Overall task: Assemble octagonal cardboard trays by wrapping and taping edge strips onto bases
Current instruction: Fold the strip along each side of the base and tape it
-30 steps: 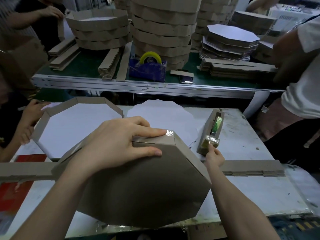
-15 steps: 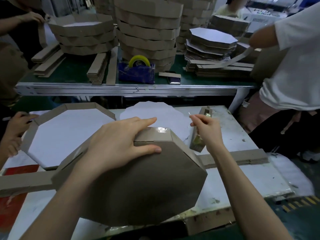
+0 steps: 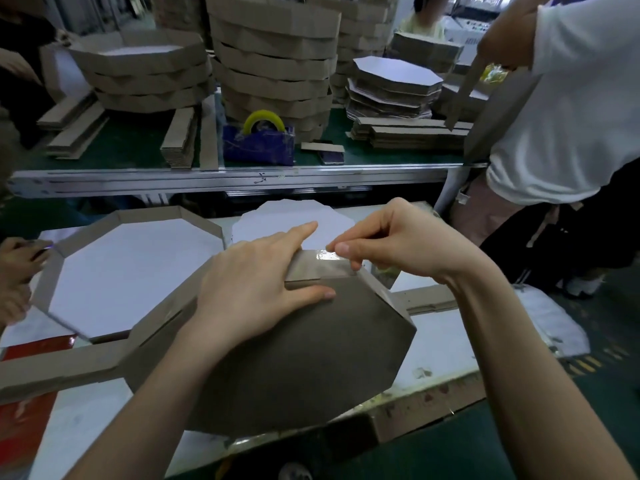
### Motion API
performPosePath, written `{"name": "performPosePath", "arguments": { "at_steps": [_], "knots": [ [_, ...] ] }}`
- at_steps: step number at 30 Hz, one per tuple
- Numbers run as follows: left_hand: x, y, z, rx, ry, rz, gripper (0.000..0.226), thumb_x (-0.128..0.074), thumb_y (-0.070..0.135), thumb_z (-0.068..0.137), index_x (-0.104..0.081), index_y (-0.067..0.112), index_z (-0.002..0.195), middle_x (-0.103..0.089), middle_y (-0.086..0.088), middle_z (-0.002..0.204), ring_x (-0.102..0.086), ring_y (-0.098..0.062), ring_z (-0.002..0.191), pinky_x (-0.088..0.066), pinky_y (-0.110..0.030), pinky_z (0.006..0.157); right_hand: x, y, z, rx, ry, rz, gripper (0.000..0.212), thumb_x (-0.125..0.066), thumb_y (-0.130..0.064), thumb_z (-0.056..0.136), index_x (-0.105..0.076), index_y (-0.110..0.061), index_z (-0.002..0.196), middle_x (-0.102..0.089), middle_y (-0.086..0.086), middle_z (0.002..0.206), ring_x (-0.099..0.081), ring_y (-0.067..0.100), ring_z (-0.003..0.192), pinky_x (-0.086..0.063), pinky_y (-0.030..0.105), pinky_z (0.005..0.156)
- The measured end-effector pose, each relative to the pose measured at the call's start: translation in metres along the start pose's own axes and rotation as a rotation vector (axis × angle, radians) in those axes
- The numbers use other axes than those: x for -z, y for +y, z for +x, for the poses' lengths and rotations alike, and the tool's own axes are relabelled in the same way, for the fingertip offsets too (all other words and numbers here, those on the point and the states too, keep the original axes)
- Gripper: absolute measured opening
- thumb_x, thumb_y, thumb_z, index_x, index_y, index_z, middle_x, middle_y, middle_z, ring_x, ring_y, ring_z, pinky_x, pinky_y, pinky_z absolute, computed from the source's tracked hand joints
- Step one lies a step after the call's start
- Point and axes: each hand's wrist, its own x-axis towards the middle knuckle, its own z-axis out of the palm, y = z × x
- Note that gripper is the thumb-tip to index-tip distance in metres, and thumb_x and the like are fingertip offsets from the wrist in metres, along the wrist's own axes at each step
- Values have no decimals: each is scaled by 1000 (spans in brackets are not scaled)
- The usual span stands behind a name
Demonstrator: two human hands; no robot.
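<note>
An upturned brown octagonal cardboard tray (image 3: 294,358) lies on the white worktop (image 3: 450,348). The left hand (image 3: 256,289) presses flat on its edge strip (image 3: 311,269). The right hand (image 3: 391,244) pinches a clear tape strip (image 3: 327,255) there. If the left hand slips, the seam could gape and the tape wrinkle.

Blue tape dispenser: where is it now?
Head view, upper centre: the blue tape dispenser sits on the green bench, in front of the tall tray stack.

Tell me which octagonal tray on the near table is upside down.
The held tray, brown base up, under the left hand; the open tray beside it shows its white inside.
</note>
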Motion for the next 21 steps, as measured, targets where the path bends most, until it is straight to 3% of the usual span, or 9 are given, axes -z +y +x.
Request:
{"name": "performPosePath", "arguments": {
  "at_steps": [7,11,15,21],
  "knots": [
    [-2,1,-7,-19,44,22,91,-31,89,65,-22,48,146,-57,17,128,-57,-16,112,-51,-36,80,-7,-5,3,-59,-47,-203,23,-69,-23,93,-78,-3,100,-64,-31,60,-39,1,43,-30,6,45],
    [-2,2,-11,-23,49,38,92,-30,89,66,-22,47,147,-57,16,130,-57,-16,113,-49,-36,81,-10,-9,2,-74,-56,-189,16,-70,-17,92,-79,-8,102,-65,-19,57,-44,-1,43,-32,5,45],
    [-1,2,-12,-18,54,46,90,-32,88,67,-24,46,146,-58,15,129,-58,-17,111,-48,-35,79,-10,-12,3,-85,-51,-218,19,-69,-10,91,-77,-6,108,-59,-28,50,-53,-11,47,-35,1,47],
    [-2,3,-14,-12,55,47,87,-33,87,68,-24,47,145,-57,17,129,-57,-18,112,-46,-35,81,-13,-10,4,-133,-23,-251,27,-73,-18,88,-76,-19,114,-64,-13,53,-47,-1,44,-33,5,46]
  ]
}}
